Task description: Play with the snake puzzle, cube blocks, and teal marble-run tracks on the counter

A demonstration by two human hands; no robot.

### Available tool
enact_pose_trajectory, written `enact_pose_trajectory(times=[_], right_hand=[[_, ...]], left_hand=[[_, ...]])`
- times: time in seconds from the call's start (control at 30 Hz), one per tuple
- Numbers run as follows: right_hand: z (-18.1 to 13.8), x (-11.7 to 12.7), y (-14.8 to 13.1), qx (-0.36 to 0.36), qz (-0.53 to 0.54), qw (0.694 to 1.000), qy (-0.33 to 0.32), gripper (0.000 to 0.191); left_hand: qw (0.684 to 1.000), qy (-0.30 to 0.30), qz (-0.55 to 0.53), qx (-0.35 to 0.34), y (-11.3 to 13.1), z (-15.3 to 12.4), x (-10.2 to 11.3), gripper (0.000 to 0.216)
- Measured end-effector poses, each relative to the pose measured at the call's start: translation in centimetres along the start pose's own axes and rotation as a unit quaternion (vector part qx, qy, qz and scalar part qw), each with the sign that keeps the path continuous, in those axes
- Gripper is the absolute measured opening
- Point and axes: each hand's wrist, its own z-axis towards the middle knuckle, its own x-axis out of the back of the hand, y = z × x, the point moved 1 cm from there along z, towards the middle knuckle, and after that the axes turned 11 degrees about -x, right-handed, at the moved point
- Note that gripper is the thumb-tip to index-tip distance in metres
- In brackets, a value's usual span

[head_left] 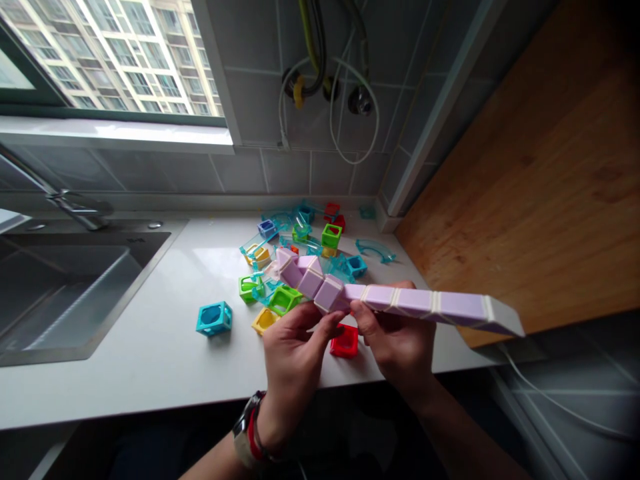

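Our lilac snake puzzle (407,302) is pinched near its middle by our left hand (294,353) and right hand (404,345), maybe to steady it, with a red hollow cube (344,349) below.

A segmented toy (400,301) spans the left hand (295,353) and right hand (404,347) over a surface (150,387), blocks (265,321) and track pieces (376,249) clustered behind; a sink (144,273) lies left, a panel (540,173) stands right.

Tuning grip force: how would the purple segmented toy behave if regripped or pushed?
The purple segmented toy probably holds shape: its long end juts out straight. Smooth faces may feel slippery. Flat sides should resist rolling.
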Motion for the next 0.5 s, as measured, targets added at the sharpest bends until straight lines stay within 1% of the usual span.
enact_pose_trajectory(times=[0.03,0.1,0.17,0.23,0.3,0.33,0.4,0.5], right_hand=[[-0.1,-0.1,0.1,0.003,0.005,1.000,0.006,0.029],[0.2,0.2,0.2,0.007,-0.005,1.000,-0.010,0.029],[0.8,1.1,0.3,0.013,-0.029,0.998,-0.048,0.029],[1.6,2.2,0.3,0.023,-0.056,0.993,-0.101,0.037],[2.2,3.3,0.2,0.054,-0.087,0.985,-0.136,0.042],[2.4,3.7,0.2,0.073,-0.100,0.981,-0.146,0.040],[2.5,4.0,0.4,0.101,-0.117,0.977,-0.147,0.032],[2.3,3.7,1.2,0.114,-0.112,0.979,-0.124,0.027]], left_hand=[[1.000,0.011,0.011,-0.014,0.0,-0.1,0.0,0.027],[1.000,0.015,0.013,-0.017,0.1,0.1,0.0,0.028],[1.000,-0.002,-0.007,0.010,0.3,0.5,0.2,0.028],[0.999,-0.020,-0.028,0.039,0.6,1.1,0.4,0.029],[0.998,-0.026,-0.038,0.052,0.9,1.4,0.7,0.030],[0.997,-0.026,-0.041,0.052,1.0,1.4,0.8,0.029],[0.996,-0.023,-0.061,0.061,1.0,1.4,0.8,0.030],[0.989,-0.023,-0.113,0.091,0.7,1.2,0.8,0.036]])
